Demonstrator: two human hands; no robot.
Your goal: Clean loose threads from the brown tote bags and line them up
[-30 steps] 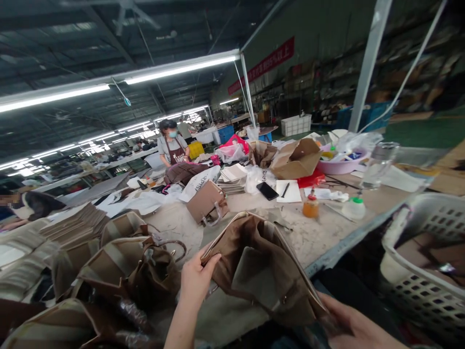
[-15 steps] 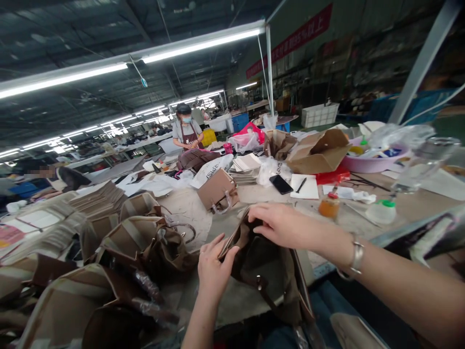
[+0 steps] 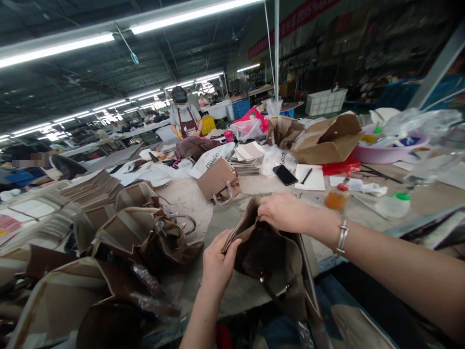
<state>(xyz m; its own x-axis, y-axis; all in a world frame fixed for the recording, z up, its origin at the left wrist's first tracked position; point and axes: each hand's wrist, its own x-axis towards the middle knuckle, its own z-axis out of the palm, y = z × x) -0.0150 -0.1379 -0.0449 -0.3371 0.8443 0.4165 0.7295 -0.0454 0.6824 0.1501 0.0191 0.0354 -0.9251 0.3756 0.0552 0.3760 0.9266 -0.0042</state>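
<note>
A brown handbag (image 3: 290,261) stands at the near edge of the table, its mouth spread and its inside dark. My left hand (image 3: 220,259) is closed on the left end of the bag's rim, thumb inside and fingers outside. At the far end of that same rim, my right hand (image 3: 281,212) pinches the edge, its fingertips bent into the mouth. A strap with a small metal stud hangs across the bag's near side. Several unfinished brown bags (image 3: 123,232) stand to the left of my left hand.
Beyond my hands sits a finished-looking brown bag (image 3: 218,179) with wrapped handles. To the right are a phone (image 3: 285,175), a pen (image 3: 306,176), a jar of amber liquid (image 3: 337,197) and a pink basin (image 3: 388,151). A co-worker (image 3: 186,116) in an apron stands across the table.
My right hand has drawn its fingers closer together on the rim. The bag's mouth appears wider. The view has shifted slightly, and the co-worker's head is lower.
</note>
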